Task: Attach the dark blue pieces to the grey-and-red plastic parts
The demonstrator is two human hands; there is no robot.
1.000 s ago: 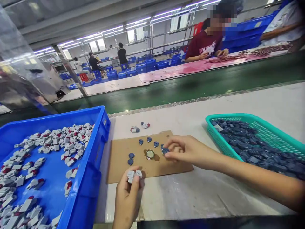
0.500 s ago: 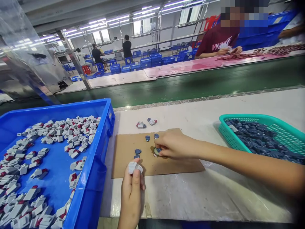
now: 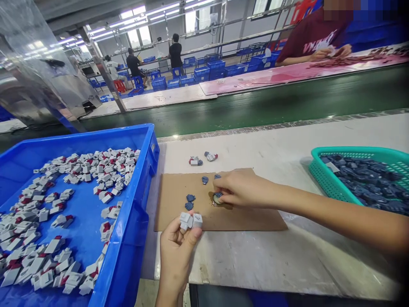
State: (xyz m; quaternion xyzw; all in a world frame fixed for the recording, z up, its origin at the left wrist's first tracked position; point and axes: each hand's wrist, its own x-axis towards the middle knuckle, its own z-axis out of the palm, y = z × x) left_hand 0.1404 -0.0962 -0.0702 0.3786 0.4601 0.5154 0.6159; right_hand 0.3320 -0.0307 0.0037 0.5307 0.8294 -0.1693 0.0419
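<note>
My left hand [image 3: 177, 245] pinches a light grey plastic part [image 3: 191, 220] just over the front edge of the brown cardboard [image 3: 174, 187]. My right hand [image 3: 243, 188] is closed on a small dark blue piece [image 3: 217, 195], holding it at a small round dish [image 3: 217, 199] ringed by a wet brown stain. Two dark blue pieces [image 3: 189, 202] lie close together on the cardboard's left part. Another blue piece [image 3: 205, 180] sits near its back edge, with one more by my right fingers. Behind the cardboard rest two grey, red and blue assemblies [image 3: 211, 156].
A blue bin [image 3: 128, 204] of grey and red parts stands at left. At right is a green basket [image 3: 332, 181] of dark blue pieces. Beyond the table [image 3: 271, 147] runs a green conveyor [image 3: 255, 104]; a person [image 3: 306, 40] works behind it, others farther back.
The view has shifted. The grey part in my left hand has turned and shows more of its blocks, with my fingers opened around it. My right hand stays at the dish.
</note>
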